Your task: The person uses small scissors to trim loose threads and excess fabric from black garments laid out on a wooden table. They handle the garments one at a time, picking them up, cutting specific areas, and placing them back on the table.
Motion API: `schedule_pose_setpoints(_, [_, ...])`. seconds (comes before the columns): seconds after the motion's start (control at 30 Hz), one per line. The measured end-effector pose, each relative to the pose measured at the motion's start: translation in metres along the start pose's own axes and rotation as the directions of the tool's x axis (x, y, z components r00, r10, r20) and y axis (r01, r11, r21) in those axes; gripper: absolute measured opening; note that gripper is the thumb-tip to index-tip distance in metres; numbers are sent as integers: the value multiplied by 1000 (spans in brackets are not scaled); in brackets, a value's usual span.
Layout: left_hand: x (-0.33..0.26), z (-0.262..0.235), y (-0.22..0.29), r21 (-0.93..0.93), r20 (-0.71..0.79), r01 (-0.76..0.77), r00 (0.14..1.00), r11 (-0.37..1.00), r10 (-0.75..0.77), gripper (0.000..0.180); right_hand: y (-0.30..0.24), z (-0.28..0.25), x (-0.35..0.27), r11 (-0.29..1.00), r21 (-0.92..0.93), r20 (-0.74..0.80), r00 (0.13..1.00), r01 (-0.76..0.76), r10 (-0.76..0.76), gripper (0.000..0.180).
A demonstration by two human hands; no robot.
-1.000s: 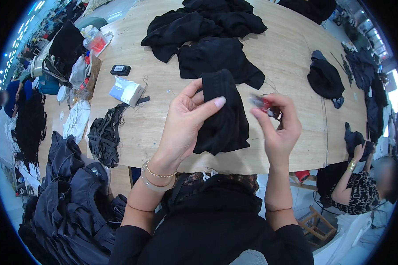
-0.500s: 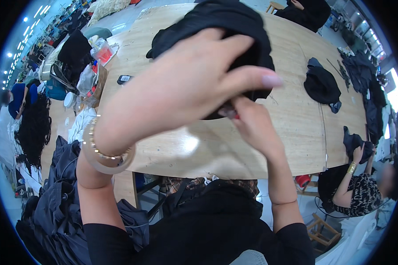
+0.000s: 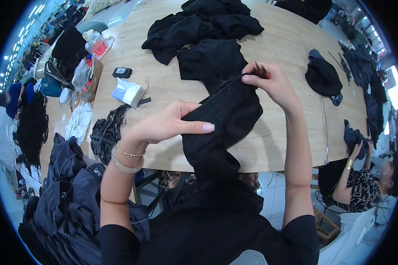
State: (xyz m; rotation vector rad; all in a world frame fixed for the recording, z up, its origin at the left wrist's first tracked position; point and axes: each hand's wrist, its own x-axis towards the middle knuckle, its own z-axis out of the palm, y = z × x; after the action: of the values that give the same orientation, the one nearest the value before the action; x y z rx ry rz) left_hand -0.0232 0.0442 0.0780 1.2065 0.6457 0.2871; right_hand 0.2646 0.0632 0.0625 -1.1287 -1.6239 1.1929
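Note:
A black garment [image 3: 225, 112] is stretched between my two hands above the near part of the table, its lower end hanging toward my lap. My left hand [image 3: 174, 121] pinches its left side, thumb on top and the fingers hidden beneath the cloth. At the upper right, my right hand [image 3: 272, 84] grips the garment's edge between thumb and fingers. Tucked in that same hand is a small dark tool with a red part [image 3: 267, 75], mostly covered, so its kind is unclear. Loose threads show along the seam. Farther up lies a heap of black cloth [image 3: 203, 28].
On the wooden table [image 3: 287, 141] are a tissue pack [image 3: 128, 92], a small black device [image 3: 122, 72], black strips [image 3: 108, 132] and a black piece [image 3: 323, 77]. Dark grey garments [image 3: 75, 194] pile at my left. A co-worker [image 3: 362, 185] handles dark cloth at the right.
My left hand has come down and back from over the cloth and now grips the garment. The garment has been drawn toward me and spread between both hands; my right hand has moved up and right.

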Motion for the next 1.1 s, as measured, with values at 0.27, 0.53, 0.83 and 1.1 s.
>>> schedule_pose_setpoints(0.27, [15, 9, -50, -195, -254, -108, 966, 975, 56, 28, 30, 42, -3, 965, -263, -296, 952, 0, -81, 21])
schedule_pose_setpoints(0.53, [25, 17, -58, -405, -419, -86, 902, 910, -102, 23, 33, 51, -60, 997, 19, -374, 925, -69, 71, 27])
schedule_pose_setpoints(0.83, [21, 7, -72, -416, -466, -204, 885, 886, -15, 20, 40, 54, -72, 998, 63, -431, 902, -5, 32, 27])
schedule_pose_setpoints(1.1, [15, 18, -74, -420, -485, -266, 874, 868, 33, 19, 29, 81, -73, 992, -125, -415, 909, -18, -36, 34])
